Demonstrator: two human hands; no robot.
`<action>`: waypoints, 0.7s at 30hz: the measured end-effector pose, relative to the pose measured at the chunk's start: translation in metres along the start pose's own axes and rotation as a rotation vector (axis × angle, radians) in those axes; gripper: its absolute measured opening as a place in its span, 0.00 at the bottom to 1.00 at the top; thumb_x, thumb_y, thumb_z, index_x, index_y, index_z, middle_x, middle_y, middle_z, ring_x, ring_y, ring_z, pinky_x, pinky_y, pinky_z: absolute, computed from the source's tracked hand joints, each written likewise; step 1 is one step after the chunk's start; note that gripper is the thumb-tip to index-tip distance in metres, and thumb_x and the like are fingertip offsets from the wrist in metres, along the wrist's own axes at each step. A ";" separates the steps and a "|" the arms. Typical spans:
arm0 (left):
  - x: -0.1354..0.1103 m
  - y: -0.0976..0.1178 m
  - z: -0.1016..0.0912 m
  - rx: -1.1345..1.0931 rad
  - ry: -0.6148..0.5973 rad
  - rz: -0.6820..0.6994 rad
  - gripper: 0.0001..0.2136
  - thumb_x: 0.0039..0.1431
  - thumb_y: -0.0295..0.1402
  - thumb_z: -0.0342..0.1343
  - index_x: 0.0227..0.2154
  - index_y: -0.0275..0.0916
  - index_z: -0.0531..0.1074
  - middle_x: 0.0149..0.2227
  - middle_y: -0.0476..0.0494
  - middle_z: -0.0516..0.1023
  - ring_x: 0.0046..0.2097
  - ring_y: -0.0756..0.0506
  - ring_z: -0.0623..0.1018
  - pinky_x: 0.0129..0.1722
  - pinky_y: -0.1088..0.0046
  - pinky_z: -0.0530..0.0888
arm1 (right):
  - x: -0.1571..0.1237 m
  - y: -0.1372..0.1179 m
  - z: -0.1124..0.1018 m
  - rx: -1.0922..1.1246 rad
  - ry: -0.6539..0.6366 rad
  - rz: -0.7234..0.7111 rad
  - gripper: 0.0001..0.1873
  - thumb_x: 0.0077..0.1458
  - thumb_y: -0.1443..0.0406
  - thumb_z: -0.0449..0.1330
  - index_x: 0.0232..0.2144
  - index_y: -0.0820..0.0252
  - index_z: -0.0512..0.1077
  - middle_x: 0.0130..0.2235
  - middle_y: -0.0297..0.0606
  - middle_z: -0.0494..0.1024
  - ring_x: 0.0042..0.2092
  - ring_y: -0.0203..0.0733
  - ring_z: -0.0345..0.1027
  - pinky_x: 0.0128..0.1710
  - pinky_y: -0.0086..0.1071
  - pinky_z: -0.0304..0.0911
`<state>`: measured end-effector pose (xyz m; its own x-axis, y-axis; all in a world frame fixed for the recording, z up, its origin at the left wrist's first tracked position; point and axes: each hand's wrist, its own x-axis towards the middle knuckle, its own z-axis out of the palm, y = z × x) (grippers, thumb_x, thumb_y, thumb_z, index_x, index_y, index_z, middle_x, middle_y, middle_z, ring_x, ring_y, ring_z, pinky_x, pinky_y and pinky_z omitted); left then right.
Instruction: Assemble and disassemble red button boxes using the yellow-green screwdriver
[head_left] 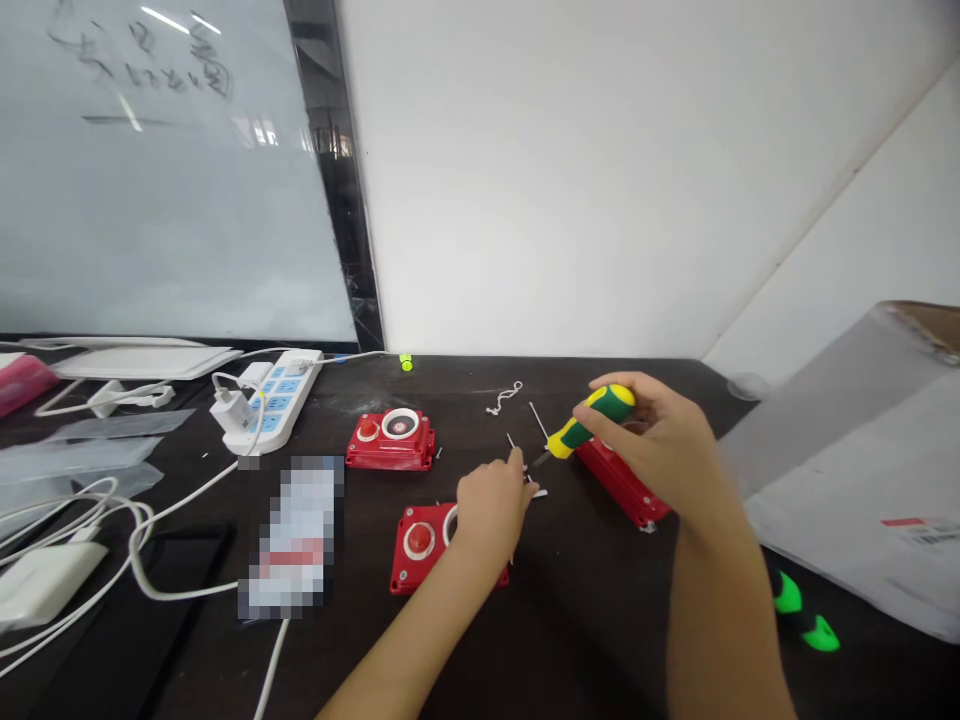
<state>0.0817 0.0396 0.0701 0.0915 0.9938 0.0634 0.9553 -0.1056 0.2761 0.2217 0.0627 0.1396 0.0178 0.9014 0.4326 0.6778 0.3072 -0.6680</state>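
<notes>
Clutching the screwdriver in a closed right hand, left hand seemingly pinching a small screw, the person apparently had loose screws left to drive.

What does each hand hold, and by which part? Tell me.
Right hand grips the screwdriver by its handle. Left hand seems to pinch something small at its fingertips; what it is cannot be told.

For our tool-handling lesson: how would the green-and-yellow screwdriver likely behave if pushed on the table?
The screwdriver in the right hand looks straight, so probably stiff. Its rounded handle may roll. The rubbery-looking grip likely resists slipping.
</notes>
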 end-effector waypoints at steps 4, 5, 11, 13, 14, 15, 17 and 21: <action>0.011 -0.006 -0.002 0.020 -0.082 0.021 0.11 0.60 0.35 0.49 0.33 0.39 0.76 0.31 0.39 0.79 0.35 0.40 0.79 0.31 0.69 0.73 | 0.000 0.002 -0.005 0.043 0.017 0.015 0.15 0.43 0.56 0.62 0.33 0.56 0.70 0.29 0.34 0.74 0.26 0.37 0.67 0.27 0.32 0.64; 0.013 -0.008 -0.003 0.031 -0.099 0.017 0.11 0.60 0.35 0.50 0.33 0.38 0.76 0.32 0.39 0.79 0.36 0.40 0.79 0.32 0.68 0.73 | 0.001 0.004 -0.007 0.035 0.031 0.020 0.15 0.43 0.56 0.62 0.33 0.56 0.70 0.29 0.34 0.74 0.26 0.37 0.67 0.27 0.32 0.64; 0.036 -0.011 0.006 0.092 -0.248 0.006 0.09 0.59 0.33 0.52 0.37 0.33 0.71 0.39 0.43 0.76 0.40 0.46 0.76 0.40 0.63 0.73 | 0.004 0.017 -0.018 -0.090 0.141 0.046 0.15 0.41 0.55 0.63 0.32 0.55 0.71 0.28 0.33 0.74 0.26 0.37 0.66 0.28 0.33 0.63; 0.045 -0.007 0.015 0.085 -0.296 0.028 0.09 0.59 0.34 0.53 0.40 0.34 0.70 0.41 0.43 0.74 0.40 0.46 0.75 0.40 0.63 0.73 | 0.004 0.017 -0.019 -0.089 0.142 0.048 0.15 0.41 0.55 0.63 0.32 0.55 0.71 0.28 0.32 0.74 0.26 0.37 0.66 0.28 0.33 0.63; 0.049 -0.006 0.019 0.080 -0.316 0.040 0.09 0.59 0.34 0.53 0.40 0.34 0.69 0.41 0.43 0.74 0.40 0.46 0.75 0.40 0.64 0.73 | 0.004 0.017 -0.019 -0.080 0.139 0.047 0.15 0.41 0.55 0.63 0.32 0.55 0.71 0.28 0.32 0.74 0.26 0.37 0.66 0.28 0.32 0.63; 0.052 -0.004 0.022 0.074 -0.330 0.051 0.09 0.59 0.34 0.53 0.40 0.35 0.69 0.41 0.44 0.74 0.40 0.46 0.75 0.40 0.64 0.73 | 0.004 0.016 -0.019 -0.072 0.134 0.045 0.15 0.41 0.55 0.63 0.32 0.55 0.71 0.28 0.32 0.74 0.26 0.37 0.66 0.27 0.32 0.63; 0.054 -0.004 0.023 0.057 -0.336 0.071 0.10 0.58 0.34 0.53 0.40 0.35 0.69 0.41 0.44 0.74 0.41 0.46 0.75 0.40 0.63 0.73 | 0.003 0.016 -0.018 -0.067 0.124 0.042 0.15 0.42 0.55 0.63 0.32 0.55 0.71 0.27 0.32 0.73 0.25 0.36 0.66 0.26 0.32 0.62; 0.038 -0.015 0.007 -0.007 -0.251 0.108 0.14 0.55 0.36 0.55 0.44 0.36 0.69 0.43 0.40 0.75 0.44 0.42 0.75 0.42 0.61 0.72 | 0.002 0.016 -0.019 -0.048 0.121 0.029 0.15 0.42 0.55 0.62 0.32 0.56 0.71 0.26 0.32 0.73 0.24 0.35 0.65 0.24 0.31 0.62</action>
<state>0.0728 0.0788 0.0612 0.2605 0.9542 -0.1469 0.9344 -0.2109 0.2872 0.2465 0.0638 0.1412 0.1246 0.8655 0.4851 0.7102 0.2636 -0.6527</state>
